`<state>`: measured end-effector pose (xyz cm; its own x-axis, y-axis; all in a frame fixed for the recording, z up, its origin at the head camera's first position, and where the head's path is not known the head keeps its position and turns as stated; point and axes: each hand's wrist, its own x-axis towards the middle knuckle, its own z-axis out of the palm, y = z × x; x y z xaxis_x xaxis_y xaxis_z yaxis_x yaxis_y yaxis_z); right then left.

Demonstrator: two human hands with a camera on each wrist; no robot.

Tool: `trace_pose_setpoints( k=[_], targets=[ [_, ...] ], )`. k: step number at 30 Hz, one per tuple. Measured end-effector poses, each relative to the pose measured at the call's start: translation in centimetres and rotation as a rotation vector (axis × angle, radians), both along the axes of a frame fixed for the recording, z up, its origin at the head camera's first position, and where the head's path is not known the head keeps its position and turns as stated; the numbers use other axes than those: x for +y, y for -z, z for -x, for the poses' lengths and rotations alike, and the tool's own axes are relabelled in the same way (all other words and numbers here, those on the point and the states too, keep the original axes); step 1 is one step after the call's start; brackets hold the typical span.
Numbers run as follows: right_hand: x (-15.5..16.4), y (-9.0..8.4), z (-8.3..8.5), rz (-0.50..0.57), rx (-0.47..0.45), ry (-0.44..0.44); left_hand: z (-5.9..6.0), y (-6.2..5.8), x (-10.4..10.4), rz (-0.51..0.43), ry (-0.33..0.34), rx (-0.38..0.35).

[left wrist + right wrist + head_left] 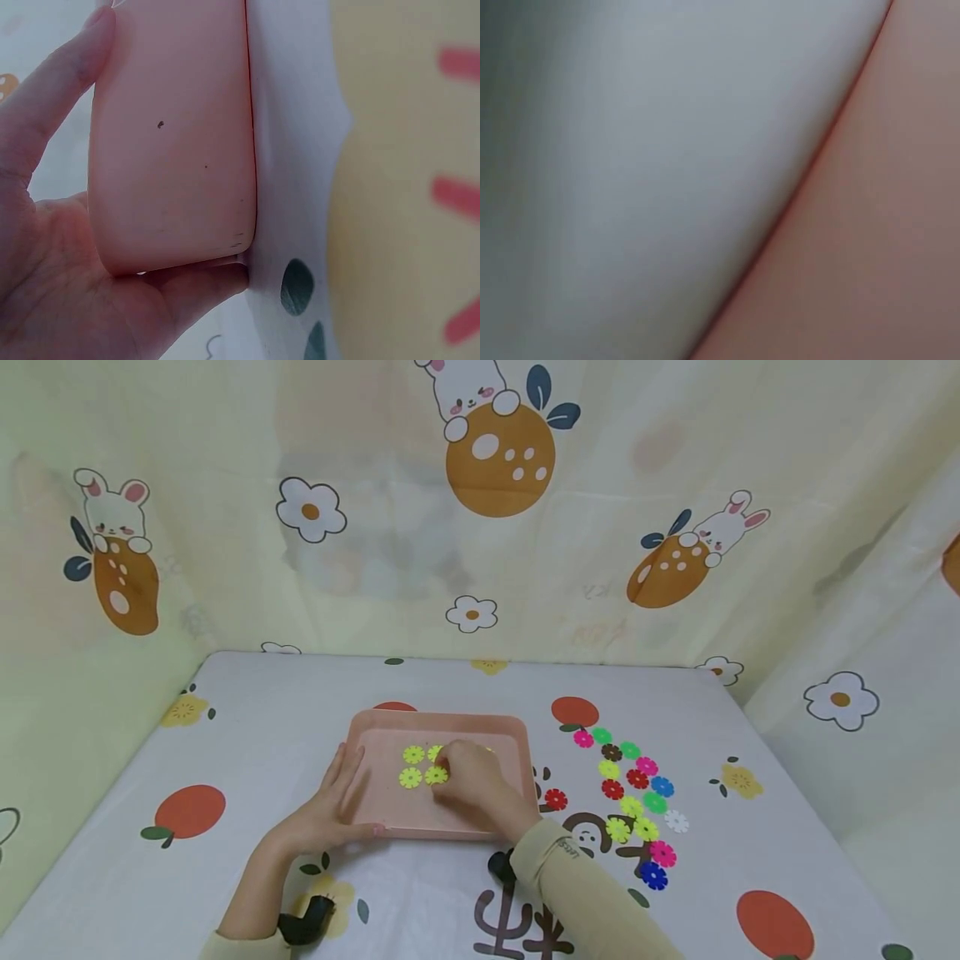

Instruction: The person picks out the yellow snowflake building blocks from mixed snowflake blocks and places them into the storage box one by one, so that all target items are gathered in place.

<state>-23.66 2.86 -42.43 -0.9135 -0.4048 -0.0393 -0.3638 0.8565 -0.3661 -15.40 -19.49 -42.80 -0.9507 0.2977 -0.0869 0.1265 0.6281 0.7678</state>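
Note:
A pink tray (405,814) lies on the table with several yellow snowflake discs (410,777) inside it. My left hand (322,814) grips the tray's near left corner, thumb along the near side and fingers along the left rim. In the left wrist view the tray's outer wall (172,187) sits between thumb and fingers. Over the middle of the tray, my right hand (476,781) has curled fingers, pinching a yellow snowflake disc (436,774) beside the others. That hand partly hides the discs behind it. The right wrist view holds only a blurred pink tray wall (870,225).
Right of the tray, loose snowflake discs in several colours lie in a scattered band, among them a red one (556,799), a white one (677,821) and a dark blue one (654,875). A printed cloth (247,743) covers the table; a patterned curtain (375,593) hangs behind.

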Motion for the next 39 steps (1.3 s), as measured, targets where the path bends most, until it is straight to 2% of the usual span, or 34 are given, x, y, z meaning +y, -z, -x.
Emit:
trace_pose_setpoints(
  k=[14,28,39],
  targets=[
    [-0.3,-0.1,-0.1,-0.004,-0.039,0.045,0.1,0.1,-0.1,-0.014,0.01,0.008],
    [0.3,-0.1,-0.3,0.005,-0.052,0.04,0.1,0.1,-0.1,-0.024,0.01,0.001],
    [1.4,-0.8,-1.0,0.089,-0.043,0.016,0.0,0.1,-0.1,-0.024,0.009,0.008]
  ],
)
